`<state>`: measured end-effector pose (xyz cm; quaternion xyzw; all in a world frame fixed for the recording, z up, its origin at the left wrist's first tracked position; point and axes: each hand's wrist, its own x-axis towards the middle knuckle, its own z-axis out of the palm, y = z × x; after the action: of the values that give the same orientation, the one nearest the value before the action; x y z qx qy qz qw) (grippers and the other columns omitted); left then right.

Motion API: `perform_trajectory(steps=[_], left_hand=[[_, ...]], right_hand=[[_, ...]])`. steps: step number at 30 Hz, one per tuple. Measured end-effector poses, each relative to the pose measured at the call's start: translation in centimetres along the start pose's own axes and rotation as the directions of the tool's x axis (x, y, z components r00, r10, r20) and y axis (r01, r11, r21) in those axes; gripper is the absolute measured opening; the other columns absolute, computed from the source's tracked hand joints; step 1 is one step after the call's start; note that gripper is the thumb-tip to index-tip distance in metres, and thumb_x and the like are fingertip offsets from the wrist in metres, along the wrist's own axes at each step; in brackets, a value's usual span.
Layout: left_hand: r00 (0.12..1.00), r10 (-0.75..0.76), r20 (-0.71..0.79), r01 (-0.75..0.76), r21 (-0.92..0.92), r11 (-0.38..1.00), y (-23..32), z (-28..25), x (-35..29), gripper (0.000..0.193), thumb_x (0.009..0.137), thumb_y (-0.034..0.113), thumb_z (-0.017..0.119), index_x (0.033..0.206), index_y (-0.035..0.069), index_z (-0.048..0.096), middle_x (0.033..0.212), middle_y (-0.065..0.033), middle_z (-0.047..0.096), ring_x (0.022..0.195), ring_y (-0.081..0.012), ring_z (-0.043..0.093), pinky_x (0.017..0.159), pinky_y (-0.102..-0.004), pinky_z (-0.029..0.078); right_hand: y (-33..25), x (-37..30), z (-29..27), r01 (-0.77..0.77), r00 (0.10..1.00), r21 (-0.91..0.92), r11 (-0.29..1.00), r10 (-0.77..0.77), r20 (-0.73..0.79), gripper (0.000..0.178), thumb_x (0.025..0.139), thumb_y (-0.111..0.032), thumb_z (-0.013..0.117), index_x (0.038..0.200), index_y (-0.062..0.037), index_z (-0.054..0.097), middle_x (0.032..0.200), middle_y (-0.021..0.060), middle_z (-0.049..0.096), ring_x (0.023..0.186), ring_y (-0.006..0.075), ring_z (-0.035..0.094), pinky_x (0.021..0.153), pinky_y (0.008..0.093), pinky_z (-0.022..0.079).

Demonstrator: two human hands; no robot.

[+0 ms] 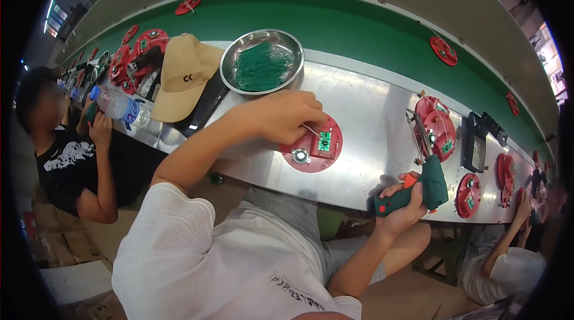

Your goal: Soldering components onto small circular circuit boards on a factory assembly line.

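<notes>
Red disc: board seated, wiring unconfirmed; wire is being pinched by left hand, soldering gun gripped by right hand.

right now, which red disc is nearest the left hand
The red disc partly covered by the left hand; others sit farther left, right or up the green wall.
</notes>
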<state>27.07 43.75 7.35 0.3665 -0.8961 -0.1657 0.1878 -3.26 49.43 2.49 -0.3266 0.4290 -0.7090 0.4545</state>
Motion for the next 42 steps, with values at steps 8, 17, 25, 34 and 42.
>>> perform_trajectory(steps=[8, 17, 25, 34, 42], left_hand=[[0.784, -0.425, -0.453, 0.504, 0.065, 0.861, -3.6, -3.5, -0.6, 0.011, 0.078, 0.008, 0.064, 0.087, 0.001, 0.067, 0.087, -0.0145, 0.067, 0.09, -0.0308, 0.062, 0.08, -0.0399, 0.051], [0.687, -0.563, -0.46, 0.683, 0.142, 0.717, -8.8, -1.0, 0.0, 0.019, 0.08, 0.011, 0.064, 0.096, 0.002, 0.072, 0.083, -0.0179, 0.07, 0.081, -0.035, 0.066, 0.077, -0.0458, 0.051], [0.683, -0.418, -0.598, 0.6, 0.133, 0.789, -9.3, -0.9, -0.4, 0.028, 0.084, 0.0, 0.059, 0.11, 0.002, 0.068, 0.088, -0.019, 0.069, 0.08, -0.034, 0.066, 0.074, -0.0421, 0.05], [0.624, -0.43, -0.653, 0.487, -0.106, 0.867, -8.8, -2.8, -1.9, 0.022, 0.088, 0.007, 0.066, 0.109, -0.001, 0.069, 0.091, -0.0114, 0.072, 0.08, -0.0199, 0.068, 0.075, -0.0309, 0.053], [0.556, -0.644, -0.525, 0.41, -0.501, 0.762, -9.3, -3.4, -2.3, 0.018, 0.085, 0.013, 0.064, 0.094, 0.0, 0.072, 0.084, -0.0137, 0.073, 0.074, -0.0216, 0.07, 0.072, -0.0306, 0.054]], right_hand=[[0.4, -0.5, -0.2, 0.025, 0.999, -0.037, 0.999, -0.024, 0.031, 0.029, 0.098, -0.022, 0.051, 0.108, 0.0056, 0.055, 0.091, 0.0159, 0.06, 0.05, 0.0149, 0.055, 0.044, 0.0285, 0.046], [0.0, 0.0, 0.5, 0.006, 1.0, -0.079, 0.997, -0.004, 0.019, 0.029, 0.098, -0.021, 0.054, 0.109, 0.0055, 0.057, 0.091, 0.0157, 0.061, 0.052, 0.0152, 0.055, 0.045, 0.0292, 0.047], [-0.1, -0.3, 0.5, -0.006, 1.0, -0.041, 0.999, 0.006, 0.012, 0.029, 0.098, -0.021, 0.055, 0.109, 0.0056, 0.057, 0.09, 0.0158, 0.061, 0.052, 0.015, 0.056, 0.045, 0.0288, 0.047], [0.0, -0.5, 0.4, 0.003, 1.0, -0.048, 0.999, -0.002, 0.031, 0.029, 0.098, -0.022, 0.055, 0.108, 0.0052, 0.057, 0.09, 0.0146, 0.061, 0.052, 0.015, 0.056, 0.046, 0.0288, 0.048], [0.0, -0.7, 0.6, -0.008, 1.0, -0.082, 0.997, 0.01, 0.018, 0.03, 0.097, -0.023, 0.056, 0.11, 0.0045, 0.057, 0.091, 0.0143, 0.061, 0.054, 0.0152, 0.057, 0.046, 0.0287, 0.048]])
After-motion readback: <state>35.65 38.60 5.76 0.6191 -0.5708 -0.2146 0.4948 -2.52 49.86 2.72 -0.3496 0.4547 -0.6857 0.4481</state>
